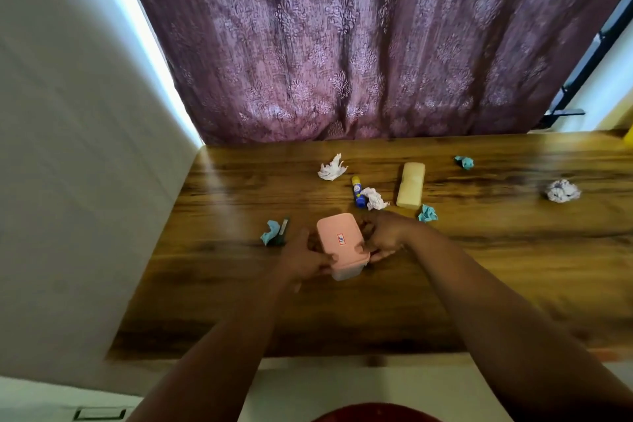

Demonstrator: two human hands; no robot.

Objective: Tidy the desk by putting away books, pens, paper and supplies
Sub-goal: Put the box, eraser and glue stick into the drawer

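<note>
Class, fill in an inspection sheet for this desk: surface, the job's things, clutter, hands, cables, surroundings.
Surface: wooden desk, glossy, dark grain.
Job's things: pink-lidded box near the front centre; glue stick lying flat; cream case beside it.
Clutter: white crumpled paper, another touching the glue stick, a larger ball at right; blue scraps.
Hands: left hand and right hand grip the box at opposite sides.
Cables: nothing seen.
Surroundings: purple patterned curtain behind; white wall at left.
</note>
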